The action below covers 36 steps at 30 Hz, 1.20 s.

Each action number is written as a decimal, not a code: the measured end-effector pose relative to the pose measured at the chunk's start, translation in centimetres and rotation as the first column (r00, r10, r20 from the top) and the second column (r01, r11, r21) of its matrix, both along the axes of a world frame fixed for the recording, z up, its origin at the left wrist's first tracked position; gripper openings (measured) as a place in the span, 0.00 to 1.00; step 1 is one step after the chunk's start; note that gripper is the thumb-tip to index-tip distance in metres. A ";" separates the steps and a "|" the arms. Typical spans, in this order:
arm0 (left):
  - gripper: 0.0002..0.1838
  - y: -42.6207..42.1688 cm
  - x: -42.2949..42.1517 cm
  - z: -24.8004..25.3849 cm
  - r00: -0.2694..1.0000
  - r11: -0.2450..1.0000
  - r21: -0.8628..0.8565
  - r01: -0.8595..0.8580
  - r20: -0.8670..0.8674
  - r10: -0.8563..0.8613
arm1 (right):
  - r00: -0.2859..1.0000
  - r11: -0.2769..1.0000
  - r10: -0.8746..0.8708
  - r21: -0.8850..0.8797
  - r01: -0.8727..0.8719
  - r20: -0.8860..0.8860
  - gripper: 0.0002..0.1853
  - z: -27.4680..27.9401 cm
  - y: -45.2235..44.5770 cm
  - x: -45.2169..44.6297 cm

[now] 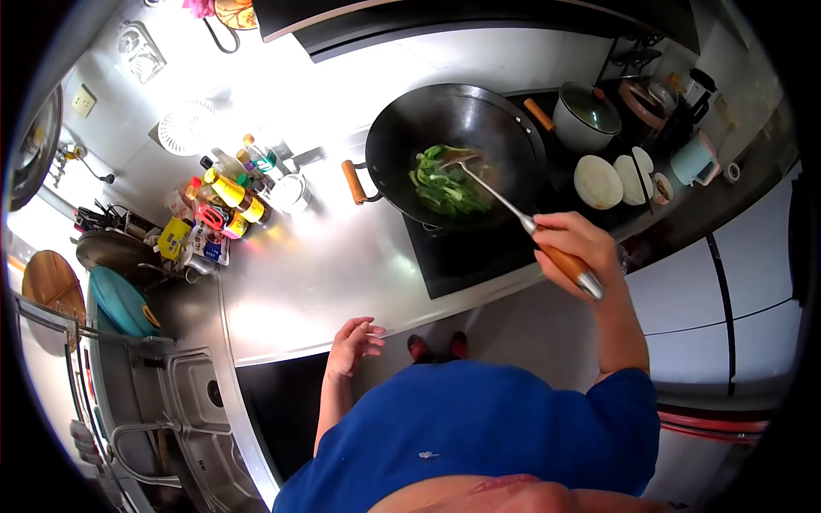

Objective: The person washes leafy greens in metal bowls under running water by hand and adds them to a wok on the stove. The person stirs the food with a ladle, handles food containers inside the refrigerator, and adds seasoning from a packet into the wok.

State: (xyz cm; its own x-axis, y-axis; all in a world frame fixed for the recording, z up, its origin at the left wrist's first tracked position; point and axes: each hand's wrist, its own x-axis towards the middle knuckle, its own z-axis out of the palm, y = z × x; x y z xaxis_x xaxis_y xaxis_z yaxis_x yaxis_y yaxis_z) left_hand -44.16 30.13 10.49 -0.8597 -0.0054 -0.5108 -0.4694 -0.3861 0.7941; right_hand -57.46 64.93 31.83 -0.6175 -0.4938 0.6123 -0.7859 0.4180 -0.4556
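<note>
My right hand (581, 250) is wrapped round the wooden handle of a metal spatula (510, 205). The spatula's head rests among chopped green leafy vegetables (449, 190) in a large black wok (466, 103). Faint steam hangs over the greens. The wok has wooden handles and stands on a black cooktop (466, 263). Near the counter's front edge, my left hand (355, 344) hangs with its fingers loosely curled and apart, holding nothing.
Bottles of sauce (235, 198) and seasoning packets crowd the counter's left. A lidded pot (587, 115) stands right of the wok, with white bowls (599, 181) in front. A double sink (198, 393) is at lower left. A range hood (479, 26) overhangs the back.
</note>
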 end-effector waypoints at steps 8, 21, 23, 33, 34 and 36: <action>0.17 -1.0 -2.6 0.3 1.000 1.000 0.005 0.021 -0.015 -0.021 | 0.992 0.997 0.015 -0.071 -0.006 0.126 0.14 -1.7 -2.2 1.1; 0.17 -3.6 -3.5 -0.9 0.998 0.997 0.030 0.069 0.005 -0.069 | 0.981 0.978 -0.109 0.196 0.077 0.158 0.15 -5.7 -5.0 -2.8; 0.17 -4.0 -3.8 -1.2 0.998 0.997 0.034 0.065 0.001 -0.065 | 0.991 0.972 -0.095 0.225 0.072 0.091 0.14 -5.2 -4.7 -3.3; 0.17 -3.2 -3.0 -1.7 0.998 0.998 0.039 -0.057 -0.018 0.058 | 0.892 0.880 -0.451 -0.180 0.440 -0.022 0.09 0.2 1.0 -8.5; 0.17 -2.7 -2.9 -1.6 0.997 0.997 0.021 -0.076 -0.013 0.076 | 0.878 0.862 -0.479 -0.179 0.475 0.023 0.07 -0.7 2.4 -10.1; 0.17 -2.1 -2.6 -2.1 0.993 0.993 0.026 -0.114 -0.024 0.115 | 0.871 0.853 -0.488 -0.179 0.491 0.063 0.07 -2.7 3.7 -13.0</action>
State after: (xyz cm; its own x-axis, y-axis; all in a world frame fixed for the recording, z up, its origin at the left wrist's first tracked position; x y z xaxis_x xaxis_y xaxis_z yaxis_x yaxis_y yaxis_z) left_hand -46.74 28.05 8.42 -0.8669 -0.0919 -0.4900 -0.4008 -0.4560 0.7946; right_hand -70.50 68.65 29.11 -0.7595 -0.0053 0.6505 -0.4945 0.6545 -0.5719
